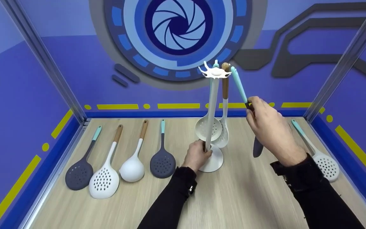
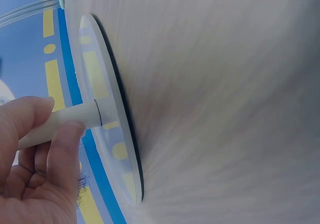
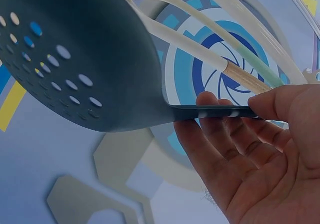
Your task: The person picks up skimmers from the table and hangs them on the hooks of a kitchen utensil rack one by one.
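My left hand grips the pole of a white utensil stand low down, just above its round base. In my right hand, pinched between thumb and fingers at the neck, is a dark grey skimmer with a teal handle. The handle points up, its tip beside the hooks at the stand's top; the holed head hangs down, mostly hidden by the hand in the head view. A cream skimmer and a white slotted spoon with a wooden handle hang on the stand.
Left on the table lie a grey skimmer, a white slotted turner, a white ladle and another grey skimmer. A white skimmer lies at the right, partly behind the sleeve. Blue panels enclose the table.
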Motion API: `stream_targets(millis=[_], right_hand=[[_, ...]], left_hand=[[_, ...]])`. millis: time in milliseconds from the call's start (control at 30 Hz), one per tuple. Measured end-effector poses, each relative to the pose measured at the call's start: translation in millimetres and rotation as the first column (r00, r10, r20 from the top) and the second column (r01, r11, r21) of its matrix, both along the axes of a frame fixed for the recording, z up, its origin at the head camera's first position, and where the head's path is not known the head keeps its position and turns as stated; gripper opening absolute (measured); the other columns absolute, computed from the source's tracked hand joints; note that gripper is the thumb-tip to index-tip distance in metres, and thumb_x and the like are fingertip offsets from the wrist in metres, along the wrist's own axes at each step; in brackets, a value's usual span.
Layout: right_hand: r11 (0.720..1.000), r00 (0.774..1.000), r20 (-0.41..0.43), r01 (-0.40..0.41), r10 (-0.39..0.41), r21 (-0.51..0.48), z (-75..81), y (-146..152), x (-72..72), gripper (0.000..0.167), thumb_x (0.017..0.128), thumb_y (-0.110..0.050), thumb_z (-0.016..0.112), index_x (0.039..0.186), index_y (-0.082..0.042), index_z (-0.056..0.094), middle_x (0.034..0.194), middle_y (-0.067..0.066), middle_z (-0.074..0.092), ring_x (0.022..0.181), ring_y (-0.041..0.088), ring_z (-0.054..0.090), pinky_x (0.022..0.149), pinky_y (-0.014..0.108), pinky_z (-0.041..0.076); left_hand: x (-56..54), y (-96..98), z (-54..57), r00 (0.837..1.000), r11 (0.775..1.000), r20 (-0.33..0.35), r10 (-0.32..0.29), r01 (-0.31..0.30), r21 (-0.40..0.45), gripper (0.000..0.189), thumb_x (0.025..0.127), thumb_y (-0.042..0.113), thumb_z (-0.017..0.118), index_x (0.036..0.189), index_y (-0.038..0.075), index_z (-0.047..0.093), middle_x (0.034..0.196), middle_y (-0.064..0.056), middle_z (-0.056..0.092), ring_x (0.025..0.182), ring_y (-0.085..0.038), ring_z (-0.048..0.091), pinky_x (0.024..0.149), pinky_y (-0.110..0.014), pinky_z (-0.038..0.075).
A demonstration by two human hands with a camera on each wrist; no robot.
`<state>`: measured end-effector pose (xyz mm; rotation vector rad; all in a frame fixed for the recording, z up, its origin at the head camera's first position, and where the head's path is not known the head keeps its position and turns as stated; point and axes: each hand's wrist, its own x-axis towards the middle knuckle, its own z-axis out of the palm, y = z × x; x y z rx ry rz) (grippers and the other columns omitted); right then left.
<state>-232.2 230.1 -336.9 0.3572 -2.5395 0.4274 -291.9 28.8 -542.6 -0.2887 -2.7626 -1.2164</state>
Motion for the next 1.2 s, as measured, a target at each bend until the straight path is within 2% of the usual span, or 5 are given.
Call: stream_targets(millis=[233, 467, 933, 1200], right_hand=[[1.0, 1.0, -0.021, -0.012, 0.012, -0.007, -2.0, -0.3, -0.4, 0.025, 0.097, -0.027, 0.044, 0.119, -0.014, 0.049, 0.086, -0.002, 0.051, 0.063, 0.017, 0.049, 0.05, 0.03, 0.039], [1.0, 1.0, -0.001, -0.007, 0.007, -0.002, -3.4, -1.1, -0.3, 0.025, 0.098, -0.028, 0.043, 0.119, -0.015, 0.048, 0.087, -0.003, 0.051, 0.064, 0.017, 0.049, 0.05, 0.031, 0.039], [1.0, 1.0, 0.017, -0.01, 0.011, -0.009, -4.3, -4.3, -2.5, 0.025, 0.097, -0.027, 0.044, 0.119, -0.016, 0.048, 0.091, -0.002, 0.053, 0.068, 0.017, 0.051, 0.052, 0.032, 0.041], [1.0, 1.0, 0.011, -0.012, 0.012, -0.008, -4.7, -6.1, -3.5, 0.023, 0.097, -0.027, 0.043, 0.116, -0.016, 0.049, 0.09, -0.001, 0.053, 0.07, 0.019, 0.052, 0.053, 0.035, 0.043]], left_hand=[[0.4, 0.2, -0.4, 1.0, 1.0, 0.017, 0.003, -0.003, 0.004, 0.018, 0.078, 0.019, 0.073, 0.091, 0.012, 0.062, 0.08, 0.001, 0.064, 0.071, -0.009, 0.057, 0.064, -0.024, 0.048], [0.1, -0.2, -0.9, 1.0, 1.0, 0.005, 0.005, -0.005, -0.003, 0.018, 0.078, 0.02, 0.073, 0.089, 0.013, 0.062, 0.079, 0.002, 0.062, 0.069, -0.009, 0.055, 0.063, -0.024, 0.047], [0.2, 0.1, 0.2, 1.0, 1.0, 0.023, 0.005, -0.005, 0.001, 0.017, 0.079, 0.019, 0.072, 0.091, 0.014, 0.062, 0.082, 0.003, 0.062, 0.072, -0.008, 0.056, 0.065, -0.024, 0.048], [0.6, -0.5, 0.7, 1.0, 1.0, -0.014, -0.008, 0.008, -0.002, 0.017, 0.077, 0.019, 0.073, 0.089, 0.013, 0.063, 0.078, 0.002, 0.062, 0.068, -0.008, 0.054, 0.061, -0.024, 0.046]])
